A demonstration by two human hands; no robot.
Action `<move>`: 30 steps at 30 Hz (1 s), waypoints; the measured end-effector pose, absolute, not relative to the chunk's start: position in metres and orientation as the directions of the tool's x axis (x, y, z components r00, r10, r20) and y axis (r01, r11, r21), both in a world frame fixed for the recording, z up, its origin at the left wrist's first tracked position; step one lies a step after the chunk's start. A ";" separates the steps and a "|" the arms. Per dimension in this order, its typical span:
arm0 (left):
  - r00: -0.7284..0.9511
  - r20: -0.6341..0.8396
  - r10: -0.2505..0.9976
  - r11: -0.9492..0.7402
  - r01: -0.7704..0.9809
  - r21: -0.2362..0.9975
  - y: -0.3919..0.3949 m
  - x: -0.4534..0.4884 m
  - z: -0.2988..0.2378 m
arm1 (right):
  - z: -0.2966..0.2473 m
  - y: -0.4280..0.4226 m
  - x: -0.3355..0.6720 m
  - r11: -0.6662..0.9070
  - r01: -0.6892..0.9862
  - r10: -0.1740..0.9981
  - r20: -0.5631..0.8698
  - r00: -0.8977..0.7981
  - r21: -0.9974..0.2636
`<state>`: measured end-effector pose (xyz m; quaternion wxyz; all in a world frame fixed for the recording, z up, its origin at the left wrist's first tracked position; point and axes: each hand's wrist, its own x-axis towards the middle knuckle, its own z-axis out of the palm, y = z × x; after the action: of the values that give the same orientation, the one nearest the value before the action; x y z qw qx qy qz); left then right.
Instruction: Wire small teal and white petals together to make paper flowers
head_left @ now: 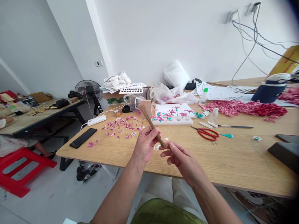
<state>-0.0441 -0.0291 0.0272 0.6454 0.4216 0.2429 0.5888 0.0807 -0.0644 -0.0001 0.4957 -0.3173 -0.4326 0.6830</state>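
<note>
— What sits closest to the lens?

— A fold of green cloth on the person's lap. Both bare forearms rise from it toward the near edge of the wooden table.

— And the left hand?

— It is closed round a bundle of thin brown sticks, with the fingers wrapped near the lower end. The bundle slants up and to the left above the table's near edge and fans a little at the top.

— The right hand?

— It is just beside the left and a little lower. Its fingers are curled in, and thumb and forefinger pinch together at the bottom tip of the bundle. Whether they hold one stick or several cannot be told.

— What lies around them?

— A small white scrap lies on the table just under the hands. Behind them, loose pink petals are scattered to the left and a black phone lies near the left corner. A white block with pink flowers standing in it sits straight behind the sticks. Red-handled scissors lie to the right of the hands, and a heap of pink blossoms sits well apart on the far right.
</note>
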 end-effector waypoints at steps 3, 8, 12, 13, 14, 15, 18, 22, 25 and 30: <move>0.097 0.197 0.976 -0.112 -0.551 0.827 -0.032 -0.044 0.029 | -0.003 -0.066 0.087 0.024 -0.295 0.991 0.061 -0.116 -0.955; 0.033 0.203 0.979 -0.161 -0.485 0.859 -0.036 -0.041 0.031 | 0.003 -0.071 0.089 0.119 -0.207 0.991 0.130 -0.038 -0.971; 0.049 0.216 0.975 -0.173 -0.439 0.881 -0.039 -0.039 0.031 | 0.006 -0.071 0.088 0.133 -0.164 0.989 0.142 -0.047 -0.978; 0.059 0.220 0.974 -0.174 -0.430 0.886 -0.039 -0.039 0.031 | 0.005 -0.071 0.088 0.136 -0.150 0.988 0.146 -0.053 -0.979; 0.067 0.223 0.972 -0.175 -0.421 0.890 -0.040 -0.038 0.031 | 0.005 -0.071 0.088 0.139 -0.134 0.987 0.148 -0.056 -0.981; 0.072 0.226 0.972 -0.177 -0.412 0.894 -0.040 -0.038 0.031 | 0.005 -0.071 0.089 0.140 -0.115 0.988 0.147 -0.056 -0.983; 0.085 0.229 0.970 -0.180 -0.382 0.906 -0.042 -0.036 0.030 | 0.003 -0.070 0.090 0.136 -0.063 0.989 0.139 -0.053 -0.989; 0.121 0.225 0.967 -0.171 -0.346 0.923 -0.042 -0.034 0.029 | 0.000 -0.069 0.091 0.137 -0.027 0.988 0.139 -0.072 -0.990; 0.128 0.210 0.969 -0.159 -0.327 0.931 -0.041 -0.034 0.028 | 0.000 -0.069 0.092 0.139 -0.033 0.988 0.141 -0.063 -0.990; 0.158 0.186 0.970 -0.134 -0.293 0.947 -0.040 -0.034 0.027 | -0.001 -0.069 0.094 0.139 -0.053 0.989 0.142 -0.050 -0.989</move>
<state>-0.0339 -0.0403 0.0267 0.5672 0.5074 0.3336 0.5563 0.0938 -0.0685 -0.0010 0.5326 -0.4373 -0.5346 0.4892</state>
